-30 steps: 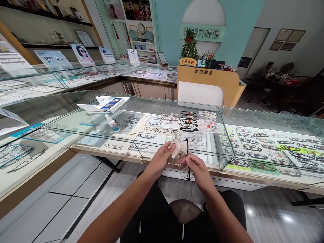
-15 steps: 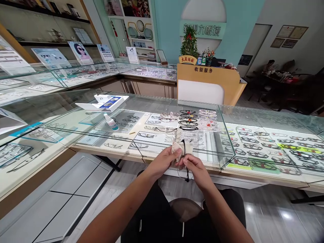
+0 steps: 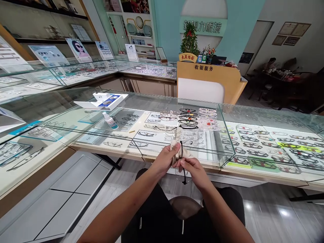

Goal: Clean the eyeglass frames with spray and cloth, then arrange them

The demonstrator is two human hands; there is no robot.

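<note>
1. Glasses (image 3: 181,150) and both hands have shifted slightly left since the earliest frame, and the cloth (image 3: 187,154) has gone with them.
2. Left hand (image 3: 165,157): thumb and fingers pinch the cloth about the upper part of the glasses. Right hand (image 3: 194,168): thumb and fingertips pinch the frame near its middle, just below the cloth. The hands are close together; whether they touch, I cannot tell.
3. The glasses are on end in mid-air, held at the near edge of a display case (image 3: 126,154). Cloth and fingers largely hide the upper lens; the lower lens (image 3: 180,176) hangs bare beneath the right hand.
4. This looks like wiping a lens. To do it well, brace the frame close to the lens being rubbed, so the bridge does not twist. Keep cloth between skin and lens on both faces, press lightly and work out to the rim. Fingertips are best kept off the bare lens.
5. On the case, a spray bottle (image 3: 110,121) stands left of the hands; an open box (image 3: 101,100) lies beyond it.
6. Farther off, a wooden counter (image 3: 207,76) bears a plant (image 3: 189,42).
</note>
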